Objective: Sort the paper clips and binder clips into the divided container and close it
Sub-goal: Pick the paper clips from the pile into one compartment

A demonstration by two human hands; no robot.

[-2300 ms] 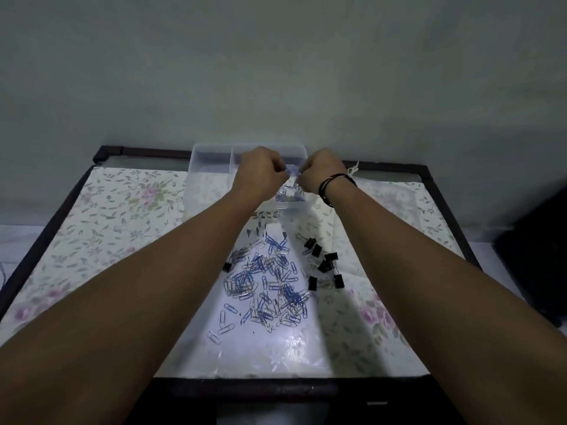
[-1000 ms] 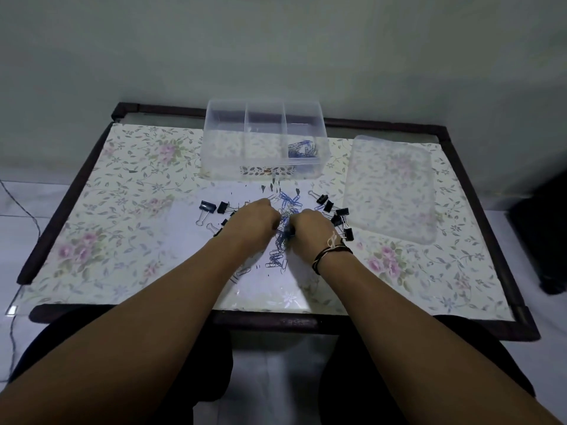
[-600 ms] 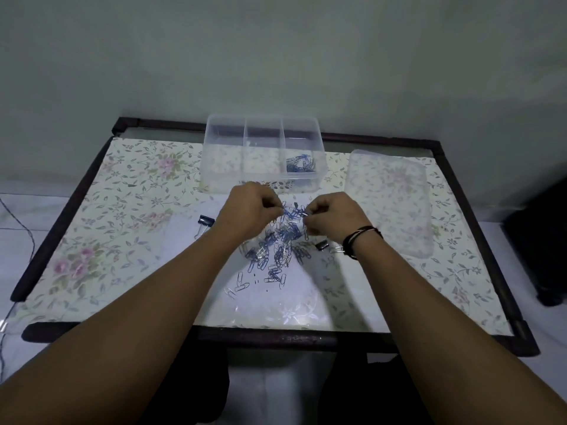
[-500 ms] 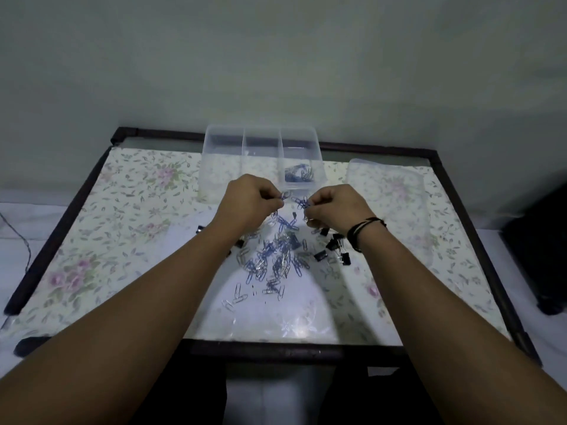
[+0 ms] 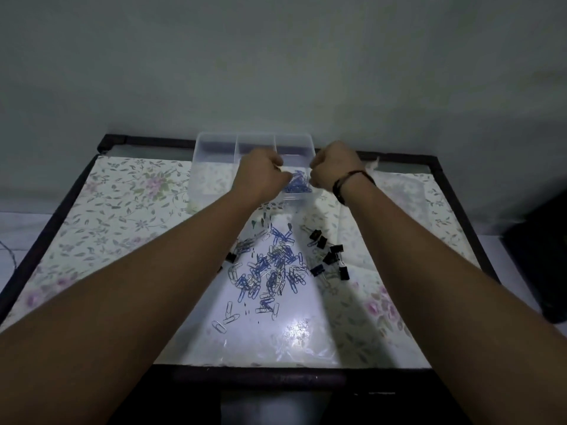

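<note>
A clear divided container (image 5: pixel 196 167) stands at the table's far edge. Blue paper clips (image 5: pixel 296 185) lie in its right compartment; the other two compartments look bare. My left hand (image 5: pixel 260 176) and my right hand (image 5: pixel 334 170) hover over that right compartment. Both have their fingers pinched shut on paper clips that barely show. A loose pile of blue and silver paper clips (image 5: pixel 270 271) lies mid-table. Several black binder clips (image 5: pixel 329 256) sit to its right, and another binder clip (image 5: pixel 230 256) peeks out beside my left forearm.
The clear lid (image 5: pixel 408 204) lies flat to the right of the container, partly behind my right arm. A floral cloth under plastic covers the dark-framed table (image 5: pixel 460 216). A wall rises just behind the container.
Both hands have lifted from the pile and moved away from me to above the container's right compartment. The view has tilted so the table sits lower in the frame.
</note>
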